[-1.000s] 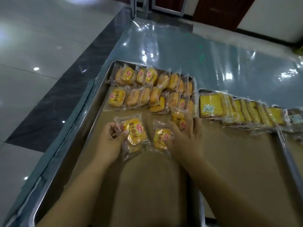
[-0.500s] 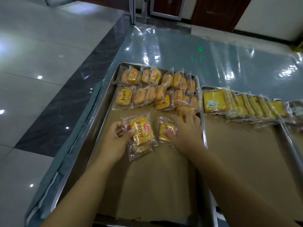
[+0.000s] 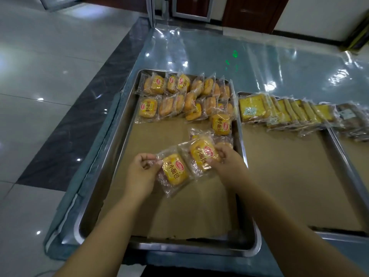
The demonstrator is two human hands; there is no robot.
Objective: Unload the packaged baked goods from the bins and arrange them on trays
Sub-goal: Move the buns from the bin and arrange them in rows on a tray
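A steel tray lined with brown paper holds two rows of packaged yellow buns along its far end. My left hand pinches the clear wrapper edge of one bun packet. My right hand grips a second bun packet that overlaps the first. Another bun packet lies flat near the tray's right rim, and one more wrapper shows just behind the held pair.
A second paper-lined tray to the right carries a row of packaged cake slices, with darker packets at the far right. Both trays sit on a table covered in shiny plastic film. Tiled floor lies to the left.
My right hand left the packets near the tray's right rim and took hold of a bun packet beside the left one. My left hand's packet shifted nearer me and right.
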